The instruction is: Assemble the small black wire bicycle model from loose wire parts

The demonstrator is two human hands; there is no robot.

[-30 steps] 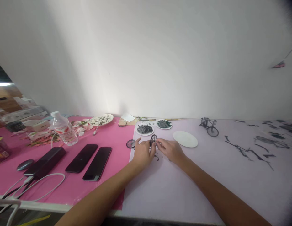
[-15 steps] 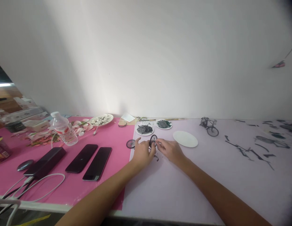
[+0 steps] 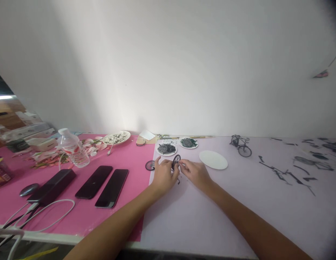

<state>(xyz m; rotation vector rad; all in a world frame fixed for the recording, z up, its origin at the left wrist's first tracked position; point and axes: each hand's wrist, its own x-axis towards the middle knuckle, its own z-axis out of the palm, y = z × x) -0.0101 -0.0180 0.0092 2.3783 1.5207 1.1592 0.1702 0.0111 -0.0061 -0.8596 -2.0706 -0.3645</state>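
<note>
Between my hands, above the pale tabletop, is a small black model bicycle, largely covered by my fingers. One spoked wheel stands up between my fingertips. Another spoked wheel shows to the left of my knuckles; whether it joins the same frame is hidden. A dark curved piece pokes out below. My left hand is closed around the model's middle, thumb toward the right. My right hand pinches at the upright wheel's right side, fingertips together; the exact part there is too small to make out.
Two white plates of black parts, a left one and a right one, sit behind my hands. A bare white plate lies to the right, near a finished model bicycle. Loose black parts spread rightward. Phones and a bottle are left.
The upright wheel has tilted slightly, and the dark curved piece below has shifted a little left. Both hands stay almost in place on the model.
</note>
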